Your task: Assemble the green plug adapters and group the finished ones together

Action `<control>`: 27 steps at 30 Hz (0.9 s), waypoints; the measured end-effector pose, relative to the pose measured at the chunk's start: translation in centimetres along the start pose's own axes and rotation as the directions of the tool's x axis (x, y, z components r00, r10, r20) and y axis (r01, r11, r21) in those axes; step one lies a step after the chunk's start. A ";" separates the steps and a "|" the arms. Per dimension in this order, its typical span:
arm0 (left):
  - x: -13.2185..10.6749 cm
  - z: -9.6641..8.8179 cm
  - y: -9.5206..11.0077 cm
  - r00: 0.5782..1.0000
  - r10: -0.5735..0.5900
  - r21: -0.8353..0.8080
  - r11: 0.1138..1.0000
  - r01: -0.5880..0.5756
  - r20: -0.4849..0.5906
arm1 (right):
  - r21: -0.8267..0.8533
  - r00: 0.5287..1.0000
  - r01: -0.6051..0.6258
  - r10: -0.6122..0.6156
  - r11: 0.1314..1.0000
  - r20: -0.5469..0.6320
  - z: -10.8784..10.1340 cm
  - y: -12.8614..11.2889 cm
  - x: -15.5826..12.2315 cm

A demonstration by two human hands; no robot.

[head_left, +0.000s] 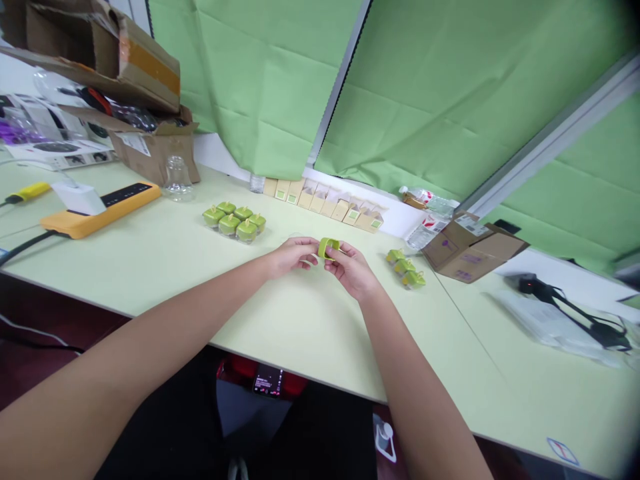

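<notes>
My right hand (350,268) is closed around a small light-green plastic cap (329,247), hollow and ring-like, with the thumb reaching into its opening. Close to the cap's left edge is my left hand (294,255), its fingers loosely bent and apart; the fingertips come up to the rim, and whether they touch it I cannot tell. On the table to the left stands a group of several small clear cups with green lids (229,224). Another row of green-lidded cups (406,268) stands to the right of my hands.
Small cardboard boxes (320,199) line the wall. An orange power strip (80,220) with a white plug, a clear jar (179,179) and cardboard cartons (150,150) stand left. On the right are plastic bottles (425,230), a carton (470,250) and a black strapped device (575,310).
</notes>
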State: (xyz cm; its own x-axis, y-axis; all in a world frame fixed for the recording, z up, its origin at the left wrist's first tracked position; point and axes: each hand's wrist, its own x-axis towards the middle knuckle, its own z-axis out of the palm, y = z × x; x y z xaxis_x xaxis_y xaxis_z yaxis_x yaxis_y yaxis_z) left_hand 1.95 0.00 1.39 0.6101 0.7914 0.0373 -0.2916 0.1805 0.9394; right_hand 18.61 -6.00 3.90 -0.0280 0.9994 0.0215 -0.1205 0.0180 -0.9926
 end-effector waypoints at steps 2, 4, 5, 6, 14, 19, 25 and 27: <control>0.0 0.1 -0.1 1.000 -0.008 -0.034 0.999 0.008 -0.003 | 0.010 1.000 -0.003 0.003 1.000 -0.021 -0.1 0.2 0.1; 0.0 0.1 -0.1 1.000 -0.015 -0.059 0.998 0.015 -0.001 | 0.008 0.999 -0.005 0.006 1.000 -0.036 -0.2 0.4 0.3; 0.0 0.1 -0.1 1.000 -0.019 -0.068 0.997 0.018 0.000 | 0.001 0.999 -0.005 0.005 1.000 -0.042 -0.2 0.4 0.3; 0.0 0.1 -0.1 1.000 -0.021 -0.075 0.997 0.021 0.002 | -0.011 0.999 -0.003 0.003 1.000 -0.047 -0.2 0.5 0.3; 0.4 0.1 -0.2 0.991 0.074 -0.018 0.997 -0.076 -0.108 | -0.364 0.986 0.071 -0.121 0.929 -0.117 0.0 0.9 0.8; 0.8 -0.3 -0.2 0.965 0.105 0.024 0.994 -0.102 -0.241 | -0.855 0.850 0.054 -0.474 0.515 -0.232 -2.4 1.3 1.0; 0.8 -0.5 0.0 0.946 0.098 0.072 0.994 -0.079 -0.310 | -0.964 0.968 0.015 -0.247 0.266 -0.053 -3.8 2.8 1.1; 0.8 -0.5 0.0 0.942 0.094 0.092 0.993 -0.068 -0.322 | -0.961 0.969 0.051 -0.246 0.270 -0.018 -3.5 3.0 1.1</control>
State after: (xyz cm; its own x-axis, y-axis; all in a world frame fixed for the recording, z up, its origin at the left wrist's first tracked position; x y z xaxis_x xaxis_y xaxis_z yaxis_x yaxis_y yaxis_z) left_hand 2.04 0.90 1.21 0.3103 0.9505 0.0139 -0.2637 0.0720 0.9619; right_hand 21.66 -4.78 0.55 0.0199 0.9646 0.2629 0.9201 0.0852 -0.3824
